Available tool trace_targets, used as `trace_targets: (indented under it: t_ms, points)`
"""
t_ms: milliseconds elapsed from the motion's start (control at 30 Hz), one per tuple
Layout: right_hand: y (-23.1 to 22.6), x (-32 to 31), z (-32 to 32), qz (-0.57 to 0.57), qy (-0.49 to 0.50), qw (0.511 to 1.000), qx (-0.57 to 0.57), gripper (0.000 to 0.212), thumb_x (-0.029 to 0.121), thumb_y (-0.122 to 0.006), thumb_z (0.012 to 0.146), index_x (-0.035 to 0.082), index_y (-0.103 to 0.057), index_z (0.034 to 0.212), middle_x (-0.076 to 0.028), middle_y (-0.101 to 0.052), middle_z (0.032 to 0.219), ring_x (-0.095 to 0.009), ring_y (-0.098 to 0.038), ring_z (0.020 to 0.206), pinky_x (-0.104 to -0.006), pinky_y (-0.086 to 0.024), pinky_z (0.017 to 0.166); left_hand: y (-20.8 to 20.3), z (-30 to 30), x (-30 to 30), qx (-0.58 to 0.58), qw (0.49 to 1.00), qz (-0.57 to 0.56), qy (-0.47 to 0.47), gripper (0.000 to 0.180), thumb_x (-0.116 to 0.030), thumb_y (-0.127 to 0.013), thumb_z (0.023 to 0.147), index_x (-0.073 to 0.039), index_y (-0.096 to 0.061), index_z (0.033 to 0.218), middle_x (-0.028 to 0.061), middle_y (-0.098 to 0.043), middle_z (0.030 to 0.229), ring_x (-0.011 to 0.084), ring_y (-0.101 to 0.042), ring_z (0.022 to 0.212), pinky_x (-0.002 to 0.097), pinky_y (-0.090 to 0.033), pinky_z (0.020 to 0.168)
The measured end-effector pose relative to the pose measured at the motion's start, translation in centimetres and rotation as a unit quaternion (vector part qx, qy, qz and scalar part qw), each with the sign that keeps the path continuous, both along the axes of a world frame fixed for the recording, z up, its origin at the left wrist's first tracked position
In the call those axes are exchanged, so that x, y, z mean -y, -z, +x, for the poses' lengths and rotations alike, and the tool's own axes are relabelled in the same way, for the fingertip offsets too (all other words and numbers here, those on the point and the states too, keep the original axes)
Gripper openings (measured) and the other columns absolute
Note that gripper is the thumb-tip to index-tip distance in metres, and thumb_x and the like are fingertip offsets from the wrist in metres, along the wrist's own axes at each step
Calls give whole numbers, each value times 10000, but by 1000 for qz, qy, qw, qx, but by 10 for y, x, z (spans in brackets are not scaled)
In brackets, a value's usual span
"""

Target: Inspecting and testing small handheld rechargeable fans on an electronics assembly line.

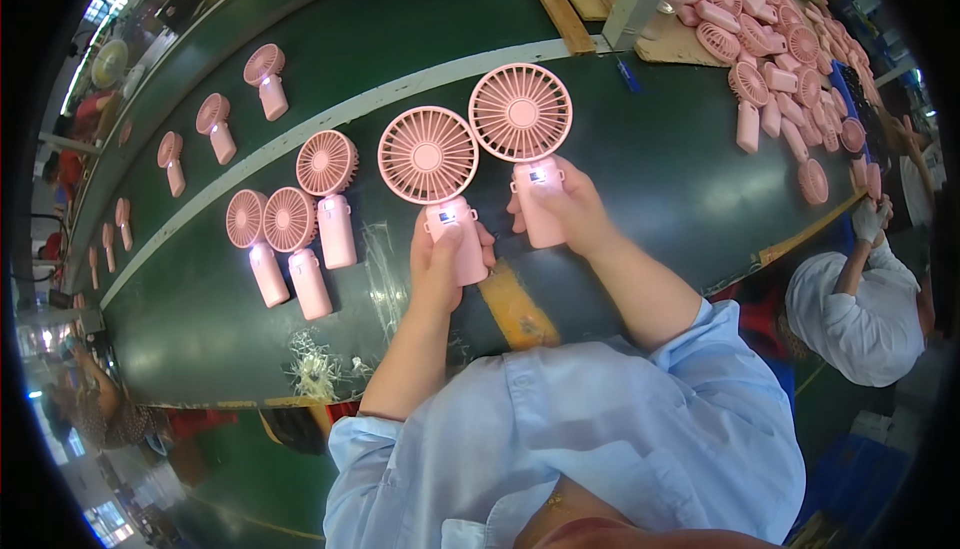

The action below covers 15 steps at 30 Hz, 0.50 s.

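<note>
Two pink handheld fans are upright in my grip, side by side, with their round grilles toward me and a lit spot on each handle. My left hand [436,267] is wrapped round the handle of the left fan [428,157], thumb on its front. Slightly farther off, my right hand [578,211] grips the right fan [521,113], its thumb also pressed on the handle's front. The two grilles are touching or nearly so. Just left of my left hand, three more pink fans [336,233] lie close together on the green work surface [630,169].
Beyond a pale dividing strip [440,82], several pink fans [270,97] lie in a spaced row on the belt. A large heap of pink fans [760,29] covers the far right, with a co-worker [860,304] beside it. A metal post [635,9] and a blue pen-like object [627,76] are ahead.
</note>
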State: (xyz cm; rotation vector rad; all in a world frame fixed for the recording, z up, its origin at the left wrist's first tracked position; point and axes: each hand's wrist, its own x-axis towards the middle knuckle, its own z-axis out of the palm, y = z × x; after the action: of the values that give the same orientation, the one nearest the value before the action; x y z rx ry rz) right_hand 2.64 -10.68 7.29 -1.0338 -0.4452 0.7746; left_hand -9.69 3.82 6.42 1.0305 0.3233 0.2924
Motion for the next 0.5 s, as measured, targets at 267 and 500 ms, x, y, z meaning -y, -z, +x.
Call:
trace_targets:
  t_ms: [267,500]
  points:
    - [-1,-1,-2,-3,18,1000,9,261,149,-513,855,1,-462,1064,-118,-580,865,-172,-601,669,-280,-513,598,-3,2,1,10,1000,-13,-2,243,-180,-443,875,-32,-385,1059,157,-566,773,191,-561,566,277,-469,499]
    - [-2,-5,-4,-19,-9,999,-50,458,393,-307,937,8,-501,1091,-128,-598,806,-205,-601,626,-295,-497,574,-4,-3,-4,-6,1000,11,-9,296,-267,-468,863,-48,-403,1050,147,-560,774,193,-556,577,287,-475,500]
